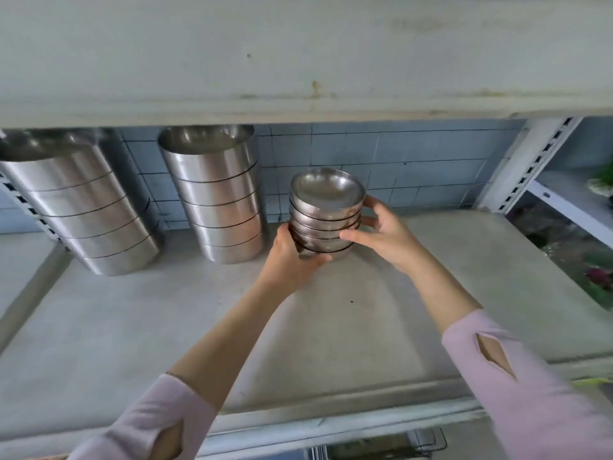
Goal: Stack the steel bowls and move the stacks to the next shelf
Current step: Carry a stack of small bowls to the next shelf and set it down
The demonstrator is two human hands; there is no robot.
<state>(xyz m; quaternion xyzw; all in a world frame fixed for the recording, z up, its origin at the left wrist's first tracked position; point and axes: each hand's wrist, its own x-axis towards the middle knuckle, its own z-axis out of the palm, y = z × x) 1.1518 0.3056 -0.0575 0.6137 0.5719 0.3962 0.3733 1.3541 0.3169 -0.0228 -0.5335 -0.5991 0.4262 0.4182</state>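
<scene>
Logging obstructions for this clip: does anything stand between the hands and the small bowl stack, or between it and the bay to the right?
Nothing between hands and stack: the left hand and right hand both grip the small bowl stack. Rightward the shelf is bare; only the slotted upright divides the bays.

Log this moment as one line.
left hand: grips small bowl stack low | right hand: grips its side | place: shelf, right of larger stack

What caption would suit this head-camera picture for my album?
Left hand and right hand hold a stack of small steel bowls at a grey shelf, beside two taller stacks.
</scene>
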